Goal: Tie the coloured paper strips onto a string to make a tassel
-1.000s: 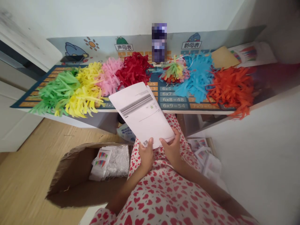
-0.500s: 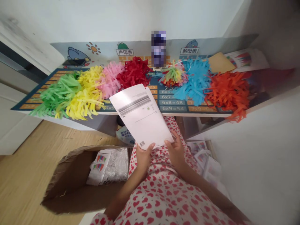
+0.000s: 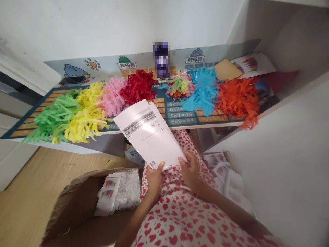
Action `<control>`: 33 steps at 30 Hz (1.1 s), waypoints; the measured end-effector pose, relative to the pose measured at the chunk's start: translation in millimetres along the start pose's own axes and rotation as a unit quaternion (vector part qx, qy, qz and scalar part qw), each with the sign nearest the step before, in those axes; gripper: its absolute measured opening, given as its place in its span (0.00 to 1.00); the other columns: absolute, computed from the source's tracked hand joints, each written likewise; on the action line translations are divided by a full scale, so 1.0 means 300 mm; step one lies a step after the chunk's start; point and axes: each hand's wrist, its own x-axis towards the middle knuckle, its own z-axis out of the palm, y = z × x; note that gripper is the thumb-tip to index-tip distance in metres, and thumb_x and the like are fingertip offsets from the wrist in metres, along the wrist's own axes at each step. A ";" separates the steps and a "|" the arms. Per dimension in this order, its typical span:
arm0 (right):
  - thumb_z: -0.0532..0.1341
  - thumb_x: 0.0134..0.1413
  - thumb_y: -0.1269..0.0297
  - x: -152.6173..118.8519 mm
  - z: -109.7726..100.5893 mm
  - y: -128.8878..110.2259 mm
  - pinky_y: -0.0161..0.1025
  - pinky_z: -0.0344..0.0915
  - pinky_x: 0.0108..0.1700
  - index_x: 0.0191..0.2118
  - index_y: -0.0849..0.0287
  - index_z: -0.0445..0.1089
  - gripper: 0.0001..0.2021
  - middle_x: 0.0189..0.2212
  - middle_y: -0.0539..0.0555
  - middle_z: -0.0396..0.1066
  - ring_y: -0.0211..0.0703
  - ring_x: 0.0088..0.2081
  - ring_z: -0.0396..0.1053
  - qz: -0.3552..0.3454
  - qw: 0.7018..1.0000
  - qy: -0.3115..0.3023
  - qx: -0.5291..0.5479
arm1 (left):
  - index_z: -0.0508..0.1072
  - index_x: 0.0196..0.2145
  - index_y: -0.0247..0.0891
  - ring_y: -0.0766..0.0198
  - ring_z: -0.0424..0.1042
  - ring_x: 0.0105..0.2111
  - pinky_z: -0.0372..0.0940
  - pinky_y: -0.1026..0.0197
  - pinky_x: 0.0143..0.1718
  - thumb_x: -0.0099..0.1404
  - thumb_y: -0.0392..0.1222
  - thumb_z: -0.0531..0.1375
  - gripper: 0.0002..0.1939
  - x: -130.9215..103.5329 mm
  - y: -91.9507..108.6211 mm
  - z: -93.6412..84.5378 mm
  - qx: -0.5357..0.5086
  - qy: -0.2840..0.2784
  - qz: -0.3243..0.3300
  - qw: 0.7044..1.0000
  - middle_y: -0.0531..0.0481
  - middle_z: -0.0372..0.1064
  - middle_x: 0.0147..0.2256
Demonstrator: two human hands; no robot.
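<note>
A white printed paper packet [image 3: 151,137] with a dark striped band and small print lies tilted between my hands above my lap. My left hand [image 3: 155,176] pinches its lower left corner, thumb on top. At the lower right corner, my right hand [image 3: 190,169] grips the edge with thumb and curled fingers. The packet's far end reaches over the desk edge, near a dark red bundle of tissue strips [image 3: 140,87] and a pink one [image 3: 113,96]. The fingers beneath the packet are hidden.
Along the desk [image 3: 180,127] lie green [image 3: 56,115], yellow [image 3: 86,116], blue [image 3: 202,91] and orange [image 3: 239,99] fringed paper bundles, plus a small multicoloured one [image 3: 180,85]. A cardboard box [image 3: 69,199] with printed packets stands lower left. More packets [image 3: 228,178] lie at right.
The view has shifted and tilted slightly, so the desk and box appear moved. Both hands keep the same hold on the packet.
</note>
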 end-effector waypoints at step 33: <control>0.62 0.53 0.52 0.029 0.036 -0.148 0.43 0.73 0.31 0.45 0.60 0.69 0.19 0.40 0.62 0.78 0.51 0.35 0.77 0.145 0.969 -0.067 0.190 | 0.70 0.24 0.35 0.68 0.71 0.24 0.68 0.64 0.30 0.44 0.50 0.74 0.20 -0.015 0.175 0.124 -0.176 -0.078 -0.113 0.975 0.53 0.71 0.24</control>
